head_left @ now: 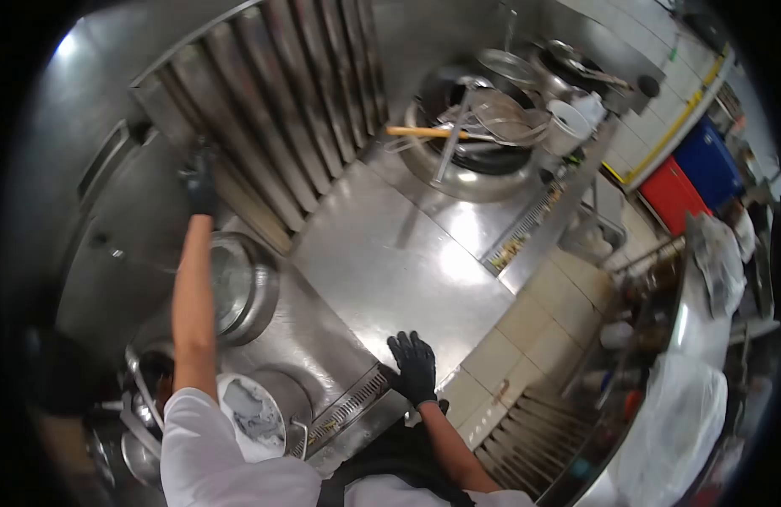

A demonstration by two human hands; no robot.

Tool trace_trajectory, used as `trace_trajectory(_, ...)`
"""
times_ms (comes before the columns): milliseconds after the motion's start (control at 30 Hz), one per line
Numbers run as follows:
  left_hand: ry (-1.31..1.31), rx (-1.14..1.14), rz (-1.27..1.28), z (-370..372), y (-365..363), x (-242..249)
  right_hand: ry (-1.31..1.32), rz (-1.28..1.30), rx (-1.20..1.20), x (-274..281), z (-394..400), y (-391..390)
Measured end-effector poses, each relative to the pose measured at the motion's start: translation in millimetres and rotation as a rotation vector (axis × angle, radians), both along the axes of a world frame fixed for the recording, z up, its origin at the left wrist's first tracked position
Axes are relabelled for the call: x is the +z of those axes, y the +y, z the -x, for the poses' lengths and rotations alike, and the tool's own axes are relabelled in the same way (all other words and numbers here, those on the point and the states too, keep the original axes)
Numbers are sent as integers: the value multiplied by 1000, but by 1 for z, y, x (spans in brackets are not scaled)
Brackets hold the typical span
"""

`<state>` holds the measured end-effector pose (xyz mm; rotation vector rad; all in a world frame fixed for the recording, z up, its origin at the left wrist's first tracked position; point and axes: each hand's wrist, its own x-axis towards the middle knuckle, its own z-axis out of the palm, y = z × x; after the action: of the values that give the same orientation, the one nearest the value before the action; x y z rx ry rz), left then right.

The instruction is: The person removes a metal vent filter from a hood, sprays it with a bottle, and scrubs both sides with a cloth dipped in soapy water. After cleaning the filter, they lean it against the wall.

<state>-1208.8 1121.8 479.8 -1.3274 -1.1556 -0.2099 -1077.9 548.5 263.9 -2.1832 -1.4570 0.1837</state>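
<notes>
My left hand (199,182), in a black glove, reaches far forward to the left edge of a slatted metal panel (264,110). Its fingers are blurred, and whether they grip the edge cannot be made out. The panel stands tilted on the steel counter (382,253) against the back wall. My right hand (414,367), also in a black glove, is spread flat at the counter's front edge, near a drain grate (357,401), and holds nothing.
A round pot (259,291) is set in the counter below my left arm. A bucket of foamy liquid (253,414) stands close to my body. At the back right, a wok (483,182) holds strainers and an orange-handled tool, beside a white container (568,127). Plastic-covered items (674,422) line the right.
</notes>
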Motion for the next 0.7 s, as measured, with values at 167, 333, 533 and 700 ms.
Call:
trace_trajectory(167,696,866,-397,31,-145,-8,-41,-232,-17,-13,0,-13)
trace_trajectory(333,773,636,-242,55,-332,1,226,-454,28,-54,-14,-17)
trace_trajectory(533,2449,1488,-1019,65,-487,-28,1564,-66,-138,6,-59,-20)
trace_trajectory(700,2879,2282,-1778,82,-554,-62,1438,200,119,6,-135,-39)
